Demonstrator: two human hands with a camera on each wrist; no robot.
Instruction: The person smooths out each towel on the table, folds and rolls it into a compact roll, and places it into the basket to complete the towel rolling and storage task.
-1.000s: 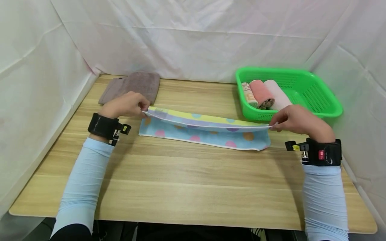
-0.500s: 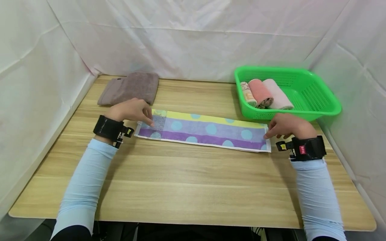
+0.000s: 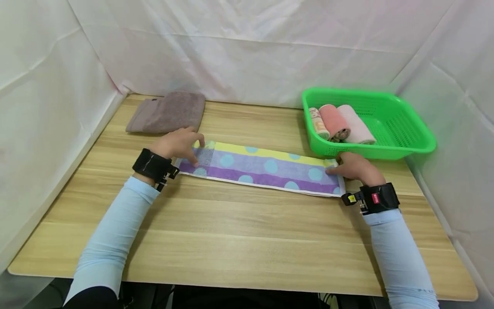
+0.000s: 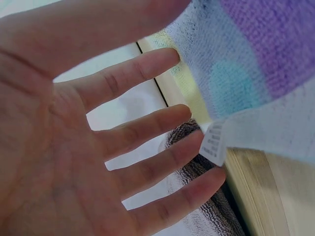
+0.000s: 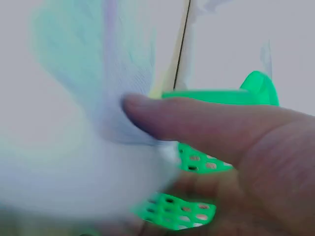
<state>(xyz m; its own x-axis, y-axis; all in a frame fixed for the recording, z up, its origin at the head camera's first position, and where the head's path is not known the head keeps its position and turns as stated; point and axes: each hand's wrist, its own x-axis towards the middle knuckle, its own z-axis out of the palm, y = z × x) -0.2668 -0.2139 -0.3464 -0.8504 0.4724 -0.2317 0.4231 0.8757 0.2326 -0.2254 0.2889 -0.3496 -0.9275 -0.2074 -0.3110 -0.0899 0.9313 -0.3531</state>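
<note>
A folded towel (image 3: 254, 167), yellow, lilac and purple with light-blue dots, lies as a long strip across the table. At its left end is my left hand (image 3: 179, 146); in the left wrist view its fingers (image 4: 147, 123) are straight and spread beside the towel's edge, near a small white tag (image 4: 214, 142). My right hand (image 3: 356, 169) is at the right end. In the right wrist view, its thumb (image 5: 162, 115) lies on the towel (image 5: 74, 88) and the other fingers are behind the edge, partly hidden and blurred; it seems to pinch that end.
A green plastic basket (image 3: 409, 150) stands at the back right, close behind my right hand. Inside are rolled towels, including a coral roll (image 3: 333, 121) and a pale pink one (image 3: 356, 124). A folded brown towel (image 3: 170, 112) lies at the back left. White cloth walls (image 3: 251, 64) enclose the table.
The raised edge of the towel came down toward the front, covering the blue dotted layer. Both hands let go of that edge; the right hand then moved left onto the towel's end.
</note>
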